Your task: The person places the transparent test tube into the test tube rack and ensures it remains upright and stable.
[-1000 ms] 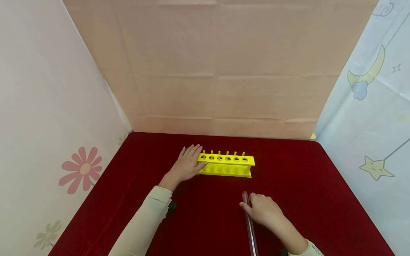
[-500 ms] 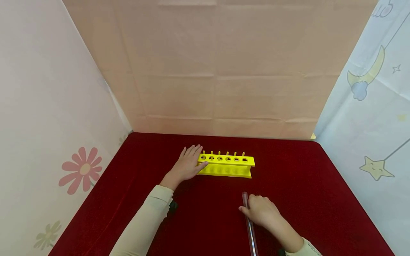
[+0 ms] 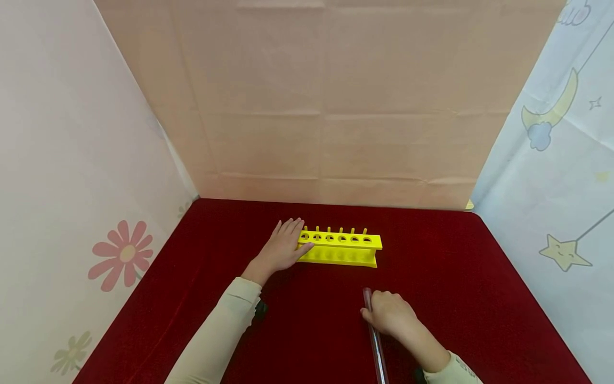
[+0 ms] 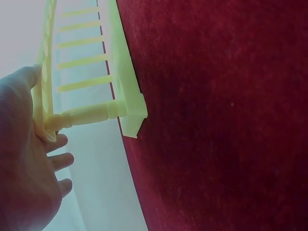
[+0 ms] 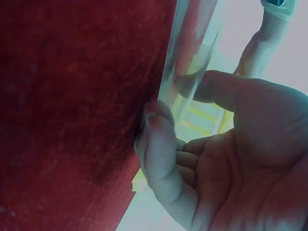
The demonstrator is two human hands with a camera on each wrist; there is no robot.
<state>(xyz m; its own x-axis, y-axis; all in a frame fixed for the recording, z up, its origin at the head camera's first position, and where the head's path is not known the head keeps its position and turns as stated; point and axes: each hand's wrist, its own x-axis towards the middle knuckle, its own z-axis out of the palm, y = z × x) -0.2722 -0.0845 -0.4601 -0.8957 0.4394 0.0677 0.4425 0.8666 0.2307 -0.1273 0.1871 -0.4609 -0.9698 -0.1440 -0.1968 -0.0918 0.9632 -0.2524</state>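
A yellow test tube rack [image 3: 344, 257] stands near the back of the table, its row of holes bare and a row of pegs along its rear. My left hand [image 3: 280, 250] holds its left end, thumb along the front edge and fingers reaching past the back. The left wrist view shows that thumb [image 4: 30, 76] against the rack's upper plate. Closer to me, a clear test tube [image 3: 377, 354] lies on the cloth, running out of the bottom of the head view. My right hand [image 3: 390, 314] grips it near its far end; the right wrist view shows thumb and index finger at its sides.
Dark red cloth [image 3: 307, 330] covers the table. A tan paper backdrop [image 3: 321, 133] rises behind it. Patterned white sheets stand at the left [image 3: 57, 160] and right [image 3: 542, 176], close to the table's side edges.
The right thumb has drawn in closer against the test tube, and the right hand has shifted slightly. My left hand and the rack have stayed almost where they were.
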